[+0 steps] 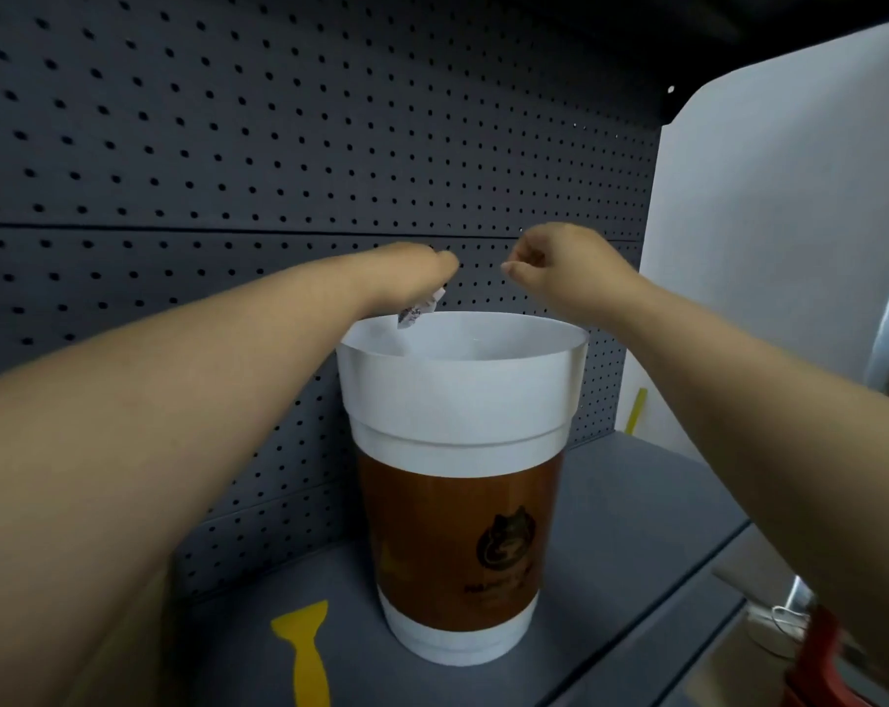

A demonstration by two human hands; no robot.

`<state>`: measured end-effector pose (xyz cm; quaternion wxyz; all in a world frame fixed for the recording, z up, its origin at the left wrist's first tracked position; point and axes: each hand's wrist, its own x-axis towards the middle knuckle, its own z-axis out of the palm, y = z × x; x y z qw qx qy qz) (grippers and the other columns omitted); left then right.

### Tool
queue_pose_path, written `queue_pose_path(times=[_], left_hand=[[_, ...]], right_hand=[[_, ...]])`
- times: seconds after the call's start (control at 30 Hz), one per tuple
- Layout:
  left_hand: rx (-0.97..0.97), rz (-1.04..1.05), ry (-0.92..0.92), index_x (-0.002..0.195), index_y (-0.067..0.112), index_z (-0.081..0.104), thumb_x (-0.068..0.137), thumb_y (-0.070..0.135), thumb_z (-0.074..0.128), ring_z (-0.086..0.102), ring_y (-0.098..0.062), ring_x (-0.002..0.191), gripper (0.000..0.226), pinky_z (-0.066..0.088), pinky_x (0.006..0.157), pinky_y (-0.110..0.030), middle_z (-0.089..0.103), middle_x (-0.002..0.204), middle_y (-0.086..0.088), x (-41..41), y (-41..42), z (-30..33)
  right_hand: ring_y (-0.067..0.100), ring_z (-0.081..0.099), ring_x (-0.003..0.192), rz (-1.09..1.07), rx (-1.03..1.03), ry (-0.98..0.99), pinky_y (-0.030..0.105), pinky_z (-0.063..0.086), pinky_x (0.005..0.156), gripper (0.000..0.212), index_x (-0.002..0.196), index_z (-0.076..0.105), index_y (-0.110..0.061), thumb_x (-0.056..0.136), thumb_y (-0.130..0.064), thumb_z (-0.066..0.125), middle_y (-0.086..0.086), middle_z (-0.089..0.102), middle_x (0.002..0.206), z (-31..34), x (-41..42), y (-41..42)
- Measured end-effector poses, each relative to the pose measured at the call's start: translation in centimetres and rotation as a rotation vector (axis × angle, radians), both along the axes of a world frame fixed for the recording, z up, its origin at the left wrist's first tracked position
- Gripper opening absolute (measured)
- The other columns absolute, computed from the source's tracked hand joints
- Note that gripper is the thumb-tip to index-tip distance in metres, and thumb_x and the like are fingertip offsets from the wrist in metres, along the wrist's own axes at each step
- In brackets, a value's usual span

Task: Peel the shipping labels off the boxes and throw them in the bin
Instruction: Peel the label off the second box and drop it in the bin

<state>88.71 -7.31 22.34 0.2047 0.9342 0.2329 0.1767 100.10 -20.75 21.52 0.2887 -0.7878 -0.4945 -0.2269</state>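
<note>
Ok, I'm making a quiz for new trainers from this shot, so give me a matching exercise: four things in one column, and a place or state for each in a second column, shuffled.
Things:
1. left hand
2. right hand
3. bin
4. yellow scraper

Places or states:
A. lies on the grey shelf, left of the bin's base
B. stands upright, shaped like a coffee cup with a brown band
C. fingers curled, nothing visible in it
D. holds a crumpled label above the bin's open rim

Pairs: 1-D, 2-C, 3-B, 4-A

Two bare forearms, no sleeves, left hand (422, 270), right hand (549, 262)
</note>
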Motion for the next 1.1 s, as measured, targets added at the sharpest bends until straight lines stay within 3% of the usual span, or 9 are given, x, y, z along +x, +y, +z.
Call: queue_pose_path(times=[0.2, 0.3, 0.4, 0.57, 0.73, 0.87, 0.93, 1.03, 1.1], left_hand=[[0.158, 0.035, 0.213, 0.057, 0.006, 0.033, 0.077, -0.008, 0.038, 0.023, -0.01, 0.038, 0.025, 0.016, 0.036, -0.017, 0.036, 0.048, -0.009, 0.6, -1.0, 0.4], [0.167, 0.007, 0.216, 0.076, -0.001, 0.058, 0.086, -0.002, 0.04, 0.042, -0.018, 0.067, 0.02, 0.025, 0.054, -0.022, 0.062, 0.077, -0.021, 0.3, -0.8, 0.2], [0.159, 0.01, 0.209, 0.099, -0.003, 0.064, 0.093, 0.009, 0.044, 0.048, -0.022, 0.085, 0.025, 0.032, 0.062, -0.023, 0.068, 0.112, -0.02, 0.4, -0.7, -0.1], [0.154, 0.007, 0.145, 0.115, 0.015, 0.067, 0.095, 0.017, 0.049, 0.06, -0.019, 0.108, 0.027, 0.041, 0.085, -0.026, 0.069, 0.115, -0.001, 0.2, -1.3, -0.3], [0.137, -0.008, 0.122, 0.122, 0.024, 0.06, 0.095, 0.018, 0.052, 0.065, -0.017, 0.09, 0.029, 0.051, 0.088, -0.028, 0.066, 0.097, 0.004, 0.2, -1.3, -0.7], [0.289, 0.027, 0.096, 0.115, 0.018, 0.059, 0.091, 0.022, 0.059, 0.056, -0.019, 0.085, 0.025, 0.043, 0.066, -0.026, 0.058, 0.091, 0.004, 0.1, -1.3, -1.0], [0.285, 0.048, 0.084, 0.105, 0.017, 0.057, 0.088, 0.026, 0.063, 0.055, -0.018, 0.091, 0.021, 0.04, 0.074, -0.028, 0.061, 0.101, 0.002, 0.1, -1.3, -1.3], [0.339, 0.104, 0.117, 0.089, 0.022, 0.053, 0.084, 0.038, 0.065, 0.055, -0.016, 0.095, 0.02, 0.035, 0.091, -0.036, 0.061, 0.098, 0.008, 0.0, -1.3, -1.7], [0.366, 0.095, 0.124, 0.084, 0.019, 0.056, 0.084, 0.036, 0.067, 0.054, -0.017, 0.09, 0.019, 0.038, 0.083, -0.033, 0.06, 0.092, 0.005, -0.1, -1.3, -1.8]], right_hand=[[0.018, 0.051, 0.078, 0.055, -0.013, 0.02, 0.019, 0.036, 0.052, 0.022, 0.1, 0.062, -0.01, 0.095, -0.027, 0.049, 0.001, 0.056, 0.088, 0.5, 1.1, 0.1], [0.018, 0.052, 0.079, 0.074, -0.023, 0.032, 0.019, 0.037, 0.052, 0.021, 0.1, 0.062, -0.011, 0.094, -0.027, 0.05, 0.0, 0.057, 0.09, 0.6, 1.4, 0.2], [0.018, 0.053, 0.081, 0.093, -0.032, 0.045, 0.023, 0.037, 0.055, 0.02, 0.1, 0.063, -0.012, 0.094, -0.025, 0.05, -0.001, 0.058, 0.092, 0.5, 1.6, 0.1], [0.016, 0.053, 0.084, 0.113, -0.06, 0.035, 0.025, 0.038, 0.071, 0.019, 0.1, 0.064, -0.012, 0.093, -0.024, 0.05, -0.004, 0.057, 0.091, 0.3, 1.5, 0.2], [0.016, 0.053, 0.085, 0.122, -0.075, 0.025, 0.025, 0.038, 0.073, 0.02, 0.1, 0.064, -0.012, 0.093, -0.024, 0.05, -0.004, 0.057, 0.091, 0.1, 1.3, 0.1], [0.016, 0.051, 0.084, 0.133, -0.082, 0.006, 0.022, 0.037, 0.067, 0.02, 0.1, 0.063, -0.01, 0.093, -0.024, 0.05, -0.003, 0.056, 0.09, -0.2, 1.1, 0.2], [0.016, 0.051, 0.084, 0.142, -0.09, 0.011, 0.023, 0.037, 0.062, 0.02, 0.099, 0.064, -0.01, 0.093, -0.023, 0.05, -0.003, 0.057, 0.09, -0.3, 1.0, 0.3], [0.015, 0.051, 0.085, 0.141, -0.1, 0.016, 0.025, 0.037, 0.071, 0.02, 0.099, 0.064, -0.011, 0.092, -0.023, 0.05, -0.004, 0.057, 0.091, -0.6, 0.9, 0.5], [0.015, 0.051, 0.087, 0.142, -0.111, 0.017, 0.025, 0.037, 0.073, 0.02, 0.099, 0.063, -0.011, 0.093, -0.024, 0.05, -0.004, 0.056, 0.092, -0.8, 0.8, 0.7]])
